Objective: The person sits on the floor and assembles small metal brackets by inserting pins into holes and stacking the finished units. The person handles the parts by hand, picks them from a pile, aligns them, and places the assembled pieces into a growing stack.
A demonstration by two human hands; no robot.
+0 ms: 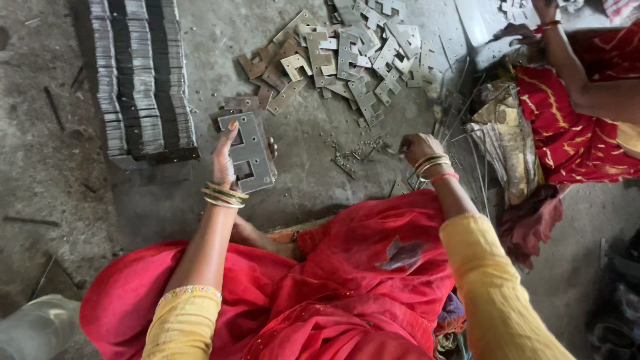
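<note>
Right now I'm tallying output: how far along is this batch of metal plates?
Done: long rows of stacked plates on the floor. In hand: the left hand holds a small stack of notched plates; the right hand reaches by the small pins. Left: a loose pile of plates.

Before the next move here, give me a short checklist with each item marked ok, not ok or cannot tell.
1. Left hand has a firm hold on the notched metal plate: ok, fingers lie along its left edge.
2. Right hand has picked up something from the small pins scattered on the floor: cannot tell, the fist is closed and hides it.
3. Loose pile of plates within reach ahead: ok.
4. Stacked plates stand in tidy rows at the left: ok.
5. Other person's hand is apart from both of the wearer's hands: ok, it is at the top right.
</note>
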